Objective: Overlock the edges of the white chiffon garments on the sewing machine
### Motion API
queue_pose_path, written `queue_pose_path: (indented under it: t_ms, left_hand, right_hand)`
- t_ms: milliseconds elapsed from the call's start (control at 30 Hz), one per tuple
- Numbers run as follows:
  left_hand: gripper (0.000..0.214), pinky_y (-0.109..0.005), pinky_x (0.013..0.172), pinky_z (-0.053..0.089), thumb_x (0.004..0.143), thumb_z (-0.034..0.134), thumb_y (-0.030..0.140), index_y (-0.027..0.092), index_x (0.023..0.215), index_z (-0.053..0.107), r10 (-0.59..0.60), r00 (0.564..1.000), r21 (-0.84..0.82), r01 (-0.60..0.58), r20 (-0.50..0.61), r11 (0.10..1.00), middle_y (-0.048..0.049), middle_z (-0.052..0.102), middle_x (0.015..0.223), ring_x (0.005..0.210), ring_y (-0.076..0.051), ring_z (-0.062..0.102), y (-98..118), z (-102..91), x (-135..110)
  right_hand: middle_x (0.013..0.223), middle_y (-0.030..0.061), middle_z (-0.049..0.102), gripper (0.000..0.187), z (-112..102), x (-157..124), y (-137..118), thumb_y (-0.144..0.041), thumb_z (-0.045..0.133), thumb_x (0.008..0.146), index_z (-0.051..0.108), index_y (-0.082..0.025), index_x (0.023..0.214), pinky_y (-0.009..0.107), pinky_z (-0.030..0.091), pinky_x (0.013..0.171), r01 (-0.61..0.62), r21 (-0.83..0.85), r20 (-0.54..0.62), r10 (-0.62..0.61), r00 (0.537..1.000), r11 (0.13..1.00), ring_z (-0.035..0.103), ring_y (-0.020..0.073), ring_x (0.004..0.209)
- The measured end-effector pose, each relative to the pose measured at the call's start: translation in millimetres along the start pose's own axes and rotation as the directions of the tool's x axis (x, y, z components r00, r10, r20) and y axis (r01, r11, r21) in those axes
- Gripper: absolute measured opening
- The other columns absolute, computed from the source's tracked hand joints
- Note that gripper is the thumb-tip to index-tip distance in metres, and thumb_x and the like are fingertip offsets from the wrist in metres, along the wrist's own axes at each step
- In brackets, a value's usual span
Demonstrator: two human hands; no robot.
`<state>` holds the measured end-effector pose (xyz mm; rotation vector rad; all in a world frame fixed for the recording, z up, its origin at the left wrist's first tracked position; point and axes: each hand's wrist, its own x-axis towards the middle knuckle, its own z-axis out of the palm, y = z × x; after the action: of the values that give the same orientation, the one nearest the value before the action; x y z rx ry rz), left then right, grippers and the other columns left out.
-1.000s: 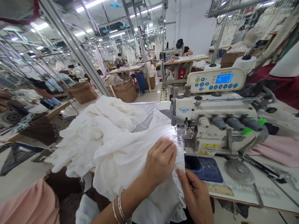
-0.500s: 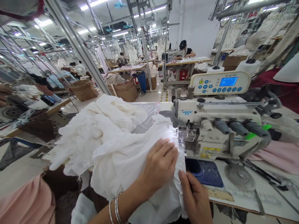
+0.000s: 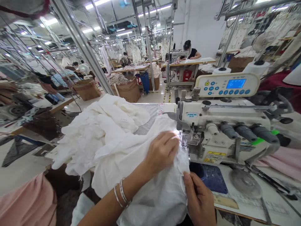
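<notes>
White fabric point(image 3: 143, 179) is being pressed by the open left hand point(image 3: 162, 152) and pinched by the right hand point(image 3: 199, 201) beside the presser foot point(image 3: 190, 138)

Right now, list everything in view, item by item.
Sewing machine: one, cream, right of the fabric.
Control panel: one, white, behind the machine.
Thread cones: two, white, behind the panel.
Fabric: one heap, white, beside the machine.
Pink cloth: one piece, right of the machine.
Blue mat: one, below the machine.
Cardboard boxes: several, brown, far off.
Co-worker: one, dark top, at a far table.
Bangles: at least two, silver, left wrist.
Left hand: on the fabric.
Right hand: pinching the fabric edge.
</notes>
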<state>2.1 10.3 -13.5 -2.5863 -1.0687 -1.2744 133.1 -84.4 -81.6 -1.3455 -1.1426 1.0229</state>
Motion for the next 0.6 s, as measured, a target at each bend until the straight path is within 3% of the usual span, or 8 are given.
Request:
queue_pose_path:
  t_ms: [100,200,367,467,533,600]
  left_hand:
    - [0.012,-0.036,0.089,0.056,0.085,0.059,0.013,0.014,0.097,0.061,0.05,0.999,0.06,-0.05,-0.004,0.997,-0.0072,0.067,0.094,0.097,-0.02,0.062,15.5,-3.4,-12.2]
    - [0.012,-0.04,0.096,0.053,0.087,0.055,0.009,0.016,0.094,0.062,0.013,0.999,0.042,-0.015,0.038,0.999,-0.0053,0.068,0.094,0.1,-0.019,0.063,20.7,-3.0,-17.9]
    - [0.013,-0.034,0.095,0.053,0.089,0.051,0.009,0.017,0.087,0.062,-0.057,0.995,-0.134,0.067,0.077,0.989,-0.0038,0.069,0.093,0.098,-0.016,0.064,3.2,2.3,-3.2]
    - [0.013,-0.034,0.097,0.051,0.09,0.052,0.013,0.017,0.094,0.063,-0.073,0.996,-0.138,0.079,0.049,0.987,-0.0057,0.067,0.104,0.106,-0.017,0.061,-11.4,-4.9,-3.5]
    - [0.019,-0.039,0.101,0.047,0.091,0.053,0.02,0.018,0.109,0.061,-0.204,0.979,-0.026,0.204,-0.02,0.979,-0.0086,0.064,0.117,0.115,-0.02,0.056,-23.1,-16.7,-17.2]
    - [0.037,-0.045,0.101,0.045,0.089,0.057,0.031,0.017,0.123,0.054,-0.426,0.904,0.15,0.418,0.023,0.896,-0.012,0.06,0.123,0.116,-0.025,0.056,-37.6,-32.8,-39.6]
  right_hand:
    - [0.056,-0.0042,0.046,0.039,-1.7,-3.6,1.5,-0.05,0.054,0.087,0.056,-0.018,0.066,0.02,0.033,0.051,-0.024,-0.013,-0.006,0.024,1.0,1.0,0.039,0.0105,0.053]
    - [0.059,-0.0034,0.05,0.037,-2.2,-5.6,-0.5,-0.05,0.053,0.088,0.06,-0.018,0.072,0.02,0.034,0.052,-0.042,-0.014,-0.016,0.042,0.999,0.999,0.042,0.0112,0.056]
    - [0.063,-0.0029,0.054,0.037,-0.1,0.5,-5.3,-0.051,0.052,0.088,0.064,-0.016,0.08,0.02,0.037,0.058,-0.025,-0.022,-0.003,0.025,1.0,0.999,0.048,0.012,0.059]
    - [0.065,-0.0026,0.055,0.038,-0.5,3.2,-4.5,-0.052,0.052,0.089,0.063,-0.017,0.08,0.02,0.036,0.057,-0.024,-0.021,0.019,0.024,1.0,0.999,0.047,0.0121,0.06]
    - [0.062,-0.0027,0.053,0.04,-2.6,1.3,-1.8,-0.054,0.05,0.089,0.06,-0.018,0.075,0.021,0.035,0.054,-0.058,-0.007,0.015,0.058,0.998,0.998,0.045,0.0125,0.058]
    - [0.058,-0.0021,0.049,0.043,-4.9,-4.1,2.8,-0.056,0.049,0.089,0.057,-0.02,0.066,0.022,0.035,0.052,-0.123,0.022,-0.005,0.124,0.992,0.992,0.044,0.0138,0.057]
